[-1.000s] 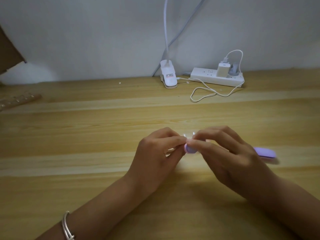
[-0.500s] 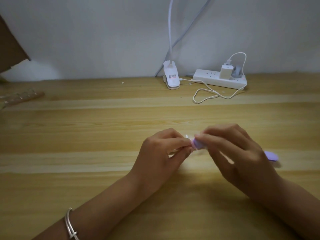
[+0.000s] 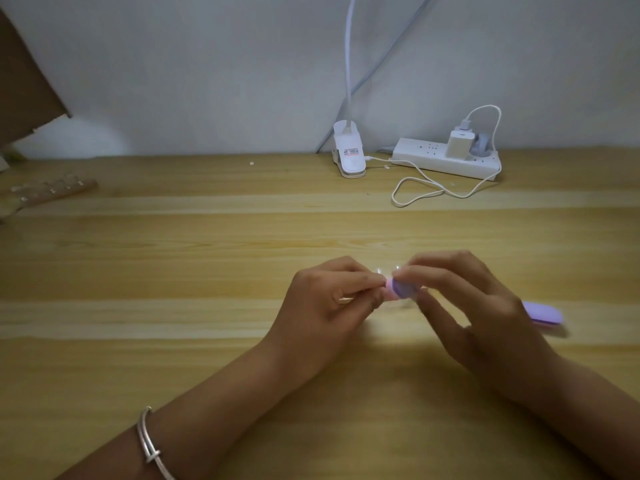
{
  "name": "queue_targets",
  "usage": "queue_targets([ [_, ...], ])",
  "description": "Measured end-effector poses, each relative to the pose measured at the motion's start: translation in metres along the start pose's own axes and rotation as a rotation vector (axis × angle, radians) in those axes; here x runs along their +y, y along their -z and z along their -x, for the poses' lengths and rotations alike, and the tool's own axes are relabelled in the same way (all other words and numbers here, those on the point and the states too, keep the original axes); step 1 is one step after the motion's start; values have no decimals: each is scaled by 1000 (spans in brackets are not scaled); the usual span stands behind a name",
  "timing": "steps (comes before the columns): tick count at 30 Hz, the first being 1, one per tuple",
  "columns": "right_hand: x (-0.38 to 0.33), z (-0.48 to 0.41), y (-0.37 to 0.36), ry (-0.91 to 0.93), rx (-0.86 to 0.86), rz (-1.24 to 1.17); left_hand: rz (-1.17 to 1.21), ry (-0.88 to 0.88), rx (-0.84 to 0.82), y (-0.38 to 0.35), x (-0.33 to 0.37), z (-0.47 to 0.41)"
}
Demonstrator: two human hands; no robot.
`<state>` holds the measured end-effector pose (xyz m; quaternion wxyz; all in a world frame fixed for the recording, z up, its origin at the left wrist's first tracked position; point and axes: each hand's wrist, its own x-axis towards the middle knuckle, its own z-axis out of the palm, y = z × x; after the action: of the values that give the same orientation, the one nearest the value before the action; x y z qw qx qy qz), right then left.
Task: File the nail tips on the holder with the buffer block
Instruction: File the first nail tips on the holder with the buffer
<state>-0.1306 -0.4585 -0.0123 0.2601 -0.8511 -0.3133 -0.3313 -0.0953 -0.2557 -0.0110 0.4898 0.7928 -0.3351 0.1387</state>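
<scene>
Moved: buffer block (image 3: pixel 401 289) near end shifted right, off the left thumb.
Right hand (image 3: pixel 485 317): fingers grip buffer block.
Left hand (image 3: pixel 325 306): pinches clear holder (image 3: pixel 379 270), blurred.

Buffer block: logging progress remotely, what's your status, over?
Left hand pinches the nail tip holder, mostly hidden. Right hand grips the buffer block, its end at the left fingertips. Nothing blocks them.
</scene>
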Motion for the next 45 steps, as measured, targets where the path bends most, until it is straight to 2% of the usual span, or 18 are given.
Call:
queue_targets([
  [3, 5, 0, 2, -60, 46, -20, 6, 0, 9, -1, 1, -1],
  [6, -5, 2, -2, 34, 39, -80, 46, -27, -29, 0, 1, 0],
  [8, -4, 2, -2, 59, 29, -56, 81, -24, -34, 1, 1, 0],
  [12, 7, -2, 3, -27, 69, 52, 130, 16, -16, -1, 0, -1],
  [17, -8, 0, 0, 115, 55, -11, 194, 16, -61, 0, 3, 0],
  [21, 7, -2, 2, 38, 72, 115, 298, 70, -82, 0, 5, -1],
  [23, 8, -1, 4, 8, 106, 99, 320, 83, -84, -1, 4, -2],
  [26, -3, 2, 0, 101, 100, -10, 323, 94, -92, -1, 4, -1],
  [28, -5, 2, -2, 137, 65, 12, 322, 97, -99, -2, 3, -1],
  [33, 7, -2, 4, 41, 105, 113, 454, 181, -93, -4, 3, -2],
  [36, -1, 2, 1, 94, 106, 21, 521, 202, -124, -2, 5, -2],
  [38, -3, 2, -1, 138, 71, 45, 568, 214, -147, -2, 7, -2],
  [42, 9, -1, 4, 78, 100, 115, 589, 281, -133, -2, 8, -2],
  [45, 3, 1, 3, 97, 121, 38, 594, 291, -151, -1, 10, -3],
])
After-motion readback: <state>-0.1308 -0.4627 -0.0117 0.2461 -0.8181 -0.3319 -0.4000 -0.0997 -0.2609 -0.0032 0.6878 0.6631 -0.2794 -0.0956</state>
